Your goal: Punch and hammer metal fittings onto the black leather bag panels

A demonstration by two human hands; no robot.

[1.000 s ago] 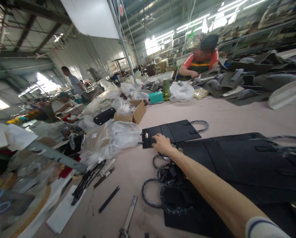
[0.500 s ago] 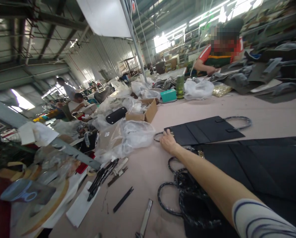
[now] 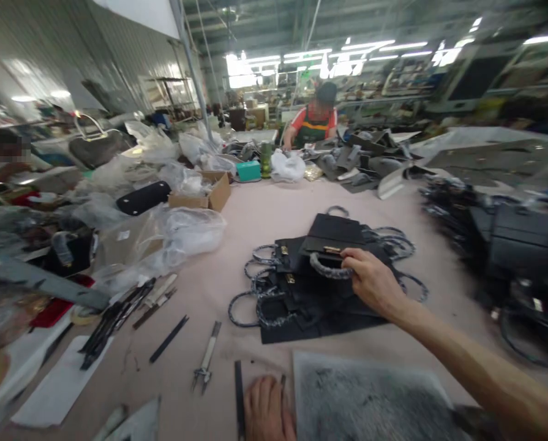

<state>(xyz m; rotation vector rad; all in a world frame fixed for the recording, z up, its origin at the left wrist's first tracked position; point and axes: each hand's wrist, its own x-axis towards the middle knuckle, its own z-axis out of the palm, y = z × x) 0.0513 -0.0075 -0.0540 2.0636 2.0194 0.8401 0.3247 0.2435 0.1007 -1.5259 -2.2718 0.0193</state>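
Two bare hands show over a pale bench (image 3: 264, 214) in a crowded workshop. The right hand (image 3: 372, 282) reaches forward from the lower right, and its fingers (image 3: 352, 262) are curled tight around a braided handle (image 3: 329, 269) that belongs to the topmost black bag panel (image 3: 333, 231), gripping it near a gold clasp (image 3: 332, 250). That panel lies on top of a heap of black bag panels (image 3: 301, 300) at the middle of the bench, with several more braided loop handles (image 3: 255, 300) sticking out from the heap's left edge and others on its right. The left hand (image 3: 267, 411) rests flat at the bottom edge of the view, palm down with its fingers loosely together and holding nothing, between a dark flat strip (image 3: 238, 398) on its left and a grey mottled mat (image 3: 370, 398) on its right. A pair of metal pliers (image 3: 204, 361) lies just left of the strip, and a slim black bar (image 3: 168, 339) lies further left, near a bunch of dark tools (image 3: 117, 309). Clear plastic bags (image 3: 182, 229) and an open cardboard box (image 3: 209, 193) sit at the far left of the bench, with a teal box (image 3: 248, 170) beyond them. Another worker in a red and green top (image 3: 315, 119) stands at the far end, and a pile of dark bags (image 3: 507, 239) fills the right side, too blurred to make out in detail.
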